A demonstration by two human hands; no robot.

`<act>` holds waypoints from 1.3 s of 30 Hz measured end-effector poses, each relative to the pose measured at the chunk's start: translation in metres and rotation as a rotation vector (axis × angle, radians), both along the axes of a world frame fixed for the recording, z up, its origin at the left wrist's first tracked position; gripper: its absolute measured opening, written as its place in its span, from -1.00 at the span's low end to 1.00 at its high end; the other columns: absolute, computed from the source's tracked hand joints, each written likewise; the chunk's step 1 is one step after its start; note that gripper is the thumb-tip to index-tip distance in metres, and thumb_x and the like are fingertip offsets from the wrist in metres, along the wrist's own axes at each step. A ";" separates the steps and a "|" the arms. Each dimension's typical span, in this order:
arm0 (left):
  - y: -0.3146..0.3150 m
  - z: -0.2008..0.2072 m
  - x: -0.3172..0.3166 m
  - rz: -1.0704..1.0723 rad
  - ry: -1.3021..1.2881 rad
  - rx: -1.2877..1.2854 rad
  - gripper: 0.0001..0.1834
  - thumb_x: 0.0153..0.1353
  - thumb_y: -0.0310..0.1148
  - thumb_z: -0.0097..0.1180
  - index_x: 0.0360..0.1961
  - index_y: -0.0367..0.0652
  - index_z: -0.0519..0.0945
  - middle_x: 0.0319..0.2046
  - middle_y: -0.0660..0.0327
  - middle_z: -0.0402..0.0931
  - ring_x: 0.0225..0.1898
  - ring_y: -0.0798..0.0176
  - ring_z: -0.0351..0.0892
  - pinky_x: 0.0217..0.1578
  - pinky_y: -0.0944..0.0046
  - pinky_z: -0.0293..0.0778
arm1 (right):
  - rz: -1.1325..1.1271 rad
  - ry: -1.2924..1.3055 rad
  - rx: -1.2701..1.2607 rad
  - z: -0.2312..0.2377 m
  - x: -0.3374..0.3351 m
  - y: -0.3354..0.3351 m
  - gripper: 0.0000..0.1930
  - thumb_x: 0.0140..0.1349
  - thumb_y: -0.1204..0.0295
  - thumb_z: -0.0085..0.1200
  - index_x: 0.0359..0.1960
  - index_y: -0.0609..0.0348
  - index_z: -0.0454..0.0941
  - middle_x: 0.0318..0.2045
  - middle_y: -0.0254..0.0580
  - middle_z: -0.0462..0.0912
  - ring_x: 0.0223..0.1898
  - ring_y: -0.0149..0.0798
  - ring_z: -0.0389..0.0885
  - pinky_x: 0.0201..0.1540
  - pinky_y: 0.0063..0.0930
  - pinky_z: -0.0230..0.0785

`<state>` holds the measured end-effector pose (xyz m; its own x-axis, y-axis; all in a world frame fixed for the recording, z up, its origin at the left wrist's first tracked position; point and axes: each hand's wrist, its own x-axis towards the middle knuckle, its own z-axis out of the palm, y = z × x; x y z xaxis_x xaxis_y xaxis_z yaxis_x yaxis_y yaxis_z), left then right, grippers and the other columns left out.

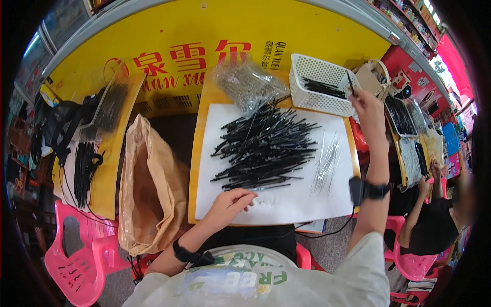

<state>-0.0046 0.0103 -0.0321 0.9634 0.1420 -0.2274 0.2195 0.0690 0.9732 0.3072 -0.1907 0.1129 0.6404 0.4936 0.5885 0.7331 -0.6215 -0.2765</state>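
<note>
My right hand (364, 105) is raised at the right end of a white perforated plastic basket (327, 65). Its fingers pinch a thin black stick (350, 82), which stands nearly upright over the basket's rim. More black sticks (325, 88) lie lengthwise inside the basket. A large loose heap of thin black sticks (263, 146) covers the middle of the white sheet (286, 207). Resting at the sheet's front edge, just below the heap, is my left hand (230, 204). Its fingers are loosely bent, and nothing shows in them. Several thin, clear or silvery strips (326, 165) lie right of the heap.
A clear plastic bag (248, 84) full of thin pieces sits behind the heap. Left of the table stands an open brown paper sack (151, 189), with a pink chair (82, 256) beyond. Another person (434, 220) sits at a table on the right. A yellow panel (179, 30) borders the back.
</note>
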 end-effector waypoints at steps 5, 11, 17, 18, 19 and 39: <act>0.038 0.011 0.008 0.086 0.021 0.021 -0.80 0.22 -0.45 0.05 -0.18 -0.32 0.59 -0.42 0.27 0.55 -0.40 0.49 0.48 -0.34 0.49 0.41 | -0.050 -0.083 -0.545 -0.038 0.157 0.026 -0.77 0.04 0.46 0.12 -0.24 0.24 0.59 -0.31 0.11 0.60 -0.26 0.09 0.59 -0.19 -0.16 0.43; 0.073 0.030 0.030 0.211 -0.007 0.249 -0.81 0.19 -0.40 0.11 -0.22 -0.28 0.61 -0.41 0.29 0.55 -0.42 0.48 0.46 -0.34 0.46 0.39 | -0.161 -0.010 -0.795 -0.125 0.258 0.046 -0.83 0.01 0.56 0.08 -0.31 0.28 0.55 -0.26 0.17 0.59 -0.17 0.15 0.56 -0.12 -0.08 0.43; 0.084 0.052 0.091 0.141 -0.016 0.691 -0.80 0.12 -0.44 0.13 -0.23 -0.30 0.58 -0.39 0.10 0.53 -0.41 0.30 0.50 -0.35 0.38 0.39 | -0.023 0.034 -0.649 -0.116 0.263 0.044 -0.74 0.00 0.53 0.11 -0.20 0.26 0.57 -0.24 0.09 0.61 -0.17 0.07 0.57 -0.11 -0.19 0.43; 0.083 0.049 0.100 0.100 -0.045 0.755 -0.78 0.10 -0.43 0.14 -0.22 -0.29 0.57 -0.38 0.05 0.53 -0.41 0.22 0.51 -0.35 0.35 0.40 | 0.032 -0.005 -0.605 -0.104 0.256 0.045 -0.71 0.03 0.51 0.08 -0.16 0.25 0.57 -0.23 0.08 0.61 -0.13 0.02 0.57 -0.08 -0.18 0.41; 0.081 0.046 0.107 0.106 -0.027 0.747 -0.78 0.10 -0.43 0.14 -0.22 -0.29 0.57 -0.38 0.05 0.53 -0.41 0.22 0.51 -0.35 0.35 0.40 | 0.047 0.004 -0.614 -0.090 0.239 0.043 -0.71 0.03 0.51 0.08 -0.16 0.25 0.57 -0.23 0.08 0.61 -0.13 0.02 0.57 -0.08 -0.18 0.41; 0.051 0.016 0.124 0.061 -0.147 0.903 -0.70 0.02 -0.25 0.23 -0.39 -0.33 0.61 -0.53 -0.04 0.54 -0.47 0.02 0.55 -0.41 0.16 0.41 | -0.170 0.867 0.191 -0.112 -0.189 -0.137 -0.78 0.14 0.53 0.06 -0.19 0.36 0.57 -0.45 -0.09 0.65 -0.47 -0.37 0.64 -0.38 -0.56 0.43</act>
<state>0.1198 0.0615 -0.0162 0.9589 0.2575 0.1187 0.1103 -0.7244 0.6805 0.1184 -0.3277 0.0007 0.9527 0.2952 -0.0728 0.1216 -0.5893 -0.7987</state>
